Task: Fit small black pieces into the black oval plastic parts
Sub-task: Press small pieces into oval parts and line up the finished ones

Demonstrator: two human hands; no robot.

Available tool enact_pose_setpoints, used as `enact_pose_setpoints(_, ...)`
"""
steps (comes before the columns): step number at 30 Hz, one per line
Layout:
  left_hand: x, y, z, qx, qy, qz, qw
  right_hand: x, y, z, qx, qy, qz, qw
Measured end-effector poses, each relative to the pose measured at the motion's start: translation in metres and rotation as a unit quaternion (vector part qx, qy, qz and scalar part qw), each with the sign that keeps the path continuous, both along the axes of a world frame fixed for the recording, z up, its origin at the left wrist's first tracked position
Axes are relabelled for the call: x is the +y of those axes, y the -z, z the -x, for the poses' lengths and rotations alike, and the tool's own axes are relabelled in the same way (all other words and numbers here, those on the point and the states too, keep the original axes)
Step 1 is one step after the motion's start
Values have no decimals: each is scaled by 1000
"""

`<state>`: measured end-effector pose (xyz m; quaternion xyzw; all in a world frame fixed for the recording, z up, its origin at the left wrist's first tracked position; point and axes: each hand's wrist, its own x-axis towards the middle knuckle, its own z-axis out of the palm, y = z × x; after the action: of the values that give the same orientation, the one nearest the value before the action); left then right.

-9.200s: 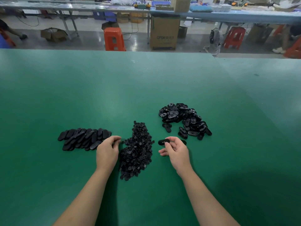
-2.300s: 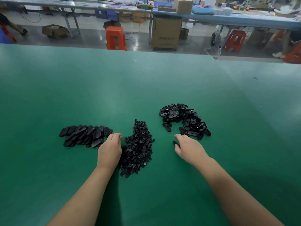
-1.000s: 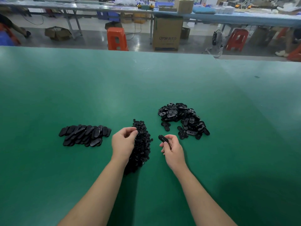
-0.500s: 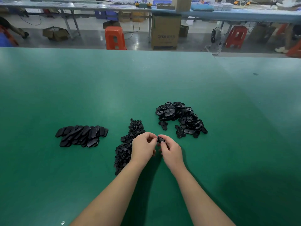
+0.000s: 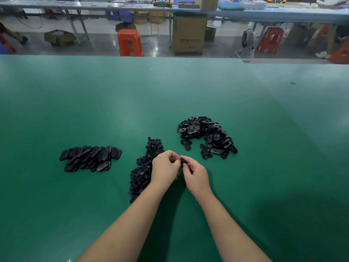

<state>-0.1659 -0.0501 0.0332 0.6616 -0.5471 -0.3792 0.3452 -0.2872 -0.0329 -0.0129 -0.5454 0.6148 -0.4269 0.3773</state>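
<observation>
While both hands meet over the green table (image 5: pixel 94 110), the right hand (image 5: pixel 196 176) pinches a black oval part (image 5: pixel 183 160) at its fingertips, and the left hand (image 5: pixel 165 170) curls its fingers against that part; whether it holds a small piece cannot be told. Beside the left wrist lies the heap of small pieces (image 5: pixel 146 167), with loose oval parts (image 5: pixel 205 136) beyond the right hand and a tidy stack (image 5: pixel 90 157) off to the left.
</observation>
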Motion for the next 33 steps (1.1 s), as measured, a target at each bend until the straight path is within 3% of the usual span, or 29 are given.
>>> enact_pose_setpoints(6,-7,-2,-8,-34,22,-16,999,1,1,2,-23,-2,-7,1000)
enact_pose_setpoints(18,-4,-3,-5,47,44,-54,996,1,1,4,-54,14,-2,998)
enact_pose_setpoints(33,0,-7,0,-47,51,-1,998,0,0,3,-30,20,5,999)
